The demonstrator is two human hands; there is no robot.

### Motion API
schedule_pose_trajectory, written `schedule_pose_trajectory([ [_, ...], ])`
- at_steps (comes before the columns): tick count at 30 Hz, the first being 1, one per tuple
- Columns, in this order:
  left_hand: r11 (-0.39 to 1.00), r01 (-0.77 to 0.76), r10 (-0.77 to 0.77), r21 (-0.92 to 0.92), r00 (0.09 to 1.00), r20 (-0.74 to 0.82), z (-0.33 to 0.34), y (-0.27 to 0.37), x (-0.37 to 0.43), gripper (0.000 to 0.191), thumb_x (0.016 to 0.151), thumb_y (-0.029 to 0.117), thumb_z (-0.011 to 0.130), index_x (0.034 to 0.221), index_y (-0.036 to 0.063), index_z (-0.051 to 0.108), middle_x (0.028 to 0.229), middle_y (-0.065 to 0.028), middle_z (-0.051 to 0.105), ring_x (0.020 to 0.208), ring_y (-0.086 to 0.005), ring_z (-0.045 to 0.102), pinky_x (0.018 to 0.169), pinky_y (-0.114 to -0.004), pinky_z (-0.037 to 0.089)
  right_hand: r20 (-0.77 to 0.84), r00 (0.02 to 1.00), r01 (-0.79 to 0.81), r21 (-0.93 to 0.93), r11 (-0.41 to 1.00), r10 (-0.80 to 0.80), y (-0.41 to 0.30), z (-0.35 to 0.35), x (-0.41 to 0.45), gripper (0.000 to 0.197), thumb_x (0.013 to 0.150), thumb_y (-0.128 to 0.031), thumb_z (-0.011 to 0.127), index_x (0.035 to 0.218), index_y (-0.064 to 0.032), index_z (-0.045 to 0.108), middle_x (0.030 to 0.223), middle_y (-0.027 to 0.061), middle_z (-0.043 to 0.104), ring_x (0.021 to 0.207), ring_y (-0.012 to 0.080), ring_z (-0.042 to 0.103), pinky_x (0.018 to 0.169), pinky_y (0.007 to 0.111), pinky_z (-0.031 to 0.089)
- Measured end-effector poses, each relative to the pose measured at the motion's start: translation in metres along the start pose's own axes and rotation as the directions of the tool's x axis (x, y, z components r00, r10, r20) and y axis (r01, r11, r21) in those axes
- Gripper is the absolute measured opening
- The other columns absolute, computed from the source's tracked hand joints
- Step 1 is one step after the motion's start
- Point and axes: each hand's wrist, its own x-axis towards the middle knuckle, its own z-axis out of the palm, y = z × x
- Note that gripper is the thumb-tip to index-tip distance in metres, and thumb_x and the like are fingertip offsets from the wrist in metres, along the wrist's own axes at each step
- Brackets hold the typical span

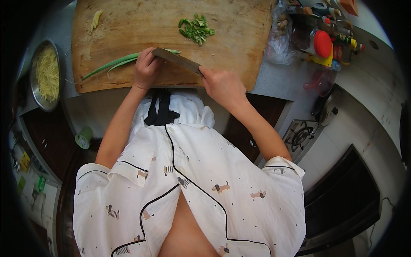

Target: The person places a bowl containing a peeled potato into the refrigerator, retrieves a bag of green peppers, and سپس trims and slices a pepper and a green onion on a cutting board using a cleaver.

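On a wooden cutting board (pixel 231 41), my left hand (pixel 147 69) grips green onion stalks (pixel 110 64), whose leafy ends stretch to the left and whose other ends show past the blade. My right hand (pixel 223 86) holds a cleaver (pixel 178 61) by its handle; the blade reaches across to the fingers of my left hand, over the stalks. Chopped green pieces (pixel 196 29) lie in a small pile farther up the board. A pale yellow piece of food (pixel 96 21) rests near the upper left of the board.
At the left, a metal bowl (pixel 60 74) holds pale yellow shreds. Bottles, a red-lidded jar (pixel 322 44) and a plastic bag (pixel 279 46) crowd the counter to the right. Lower right is a gas burner (pixel 299 136); a green bin (pixel 84 138) stands below the counter, left.
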Motion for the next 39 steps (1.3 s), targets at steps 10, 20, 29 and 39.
schedule_pose_trajectory([
  [10, 1.0, 0.024, -0.024, -0.001, 0.999, -0.028, 0.002, 0.004, 0.0, 0.021, 0.071, -0.006, 0.073, 0.091, 0.0006, 0.071, 0.104, -0.0136, 0.068, 0.102, -0.0345, 0.064, 0.086, -0.042, 0.053, 0.134, 0.99, -0.046, -0.031, 0.998, 0.049, 0.0, 0.003, 0.008, 0.009, 0.087, -0.011, 0.057, 0.089, -0.0036, 0.062, 0.066, 0.0168, 0.066, 0.062, 0.0369, 0.067, 0.055, 0.048, 0.052],
  [20, 0.997, 0.079, -0.079, 0.022, 0.997, -0.012, 0.003, 0.007, 0.002, 0.027, 0.071, 0.001, 0.069, 0.096, 0.0082, 0.075, 0.102, -0.008, 0.068, 0.102, -0.0292, 0.065, 0.085, -0.039, 0.054, 0.055, 0.994, -0.101, 0.247, 0.964, 0.091, 0.02, 0.034, 0.044, 0.014, 0.085, -0.015, 0.064, 0.091, -0.0021, 0.067, 0.073, 0.0214, 0.066, 0.072, 0.0413, 0.066, 0.065, 0.052, 0.053],
  [29, 0.994, 0.097, -0.096, 0.043, 0.995, -0.037, 0.007, 0.003, -0.009, 0.023, 0.071, 0.002, 0.07, 0.093, 0.0066, 0.075, 0.107, -0.0086, 0.07, 0.106, -0.0288, 0.065, 0.088, -0.039, 0.054, 0.201, 0.969, -0.155, 0.033, 0.987, 0.145, -0.016, 0.002, 0.02, 0.017, 0.088, -0.014, 0.064, 0.101, -0.0036, 0.07, 0.073, 0.0218, 0.065, 0.067, 0.0419, 0.064, 0.062, 0.05, 0.051],
  [39, 0.995, 0.1, -0.099, 0.029, 0.994, -0.038, 0.003, 0.009, 0.002, 0.023, 0.068, 0.002, 0.068, 0.09, 0.0071, 0.074, 0.102, -0.0079, 0.068, 0.097, -0.0296, 0.065, 0.081, -0.039, 0.055, 0.095, 0.983, -0.173, 0.19, 0.967, 0.157, -0.017, 0.034, 0.056, 0.012, 0.087, -0.013, 0.062, 0.087, -0.0018, 0.066, 0.073, 0.0228, 0.065, 0.071, 0.0436, 0.064, 0.063, 0.053, 0.051],
])
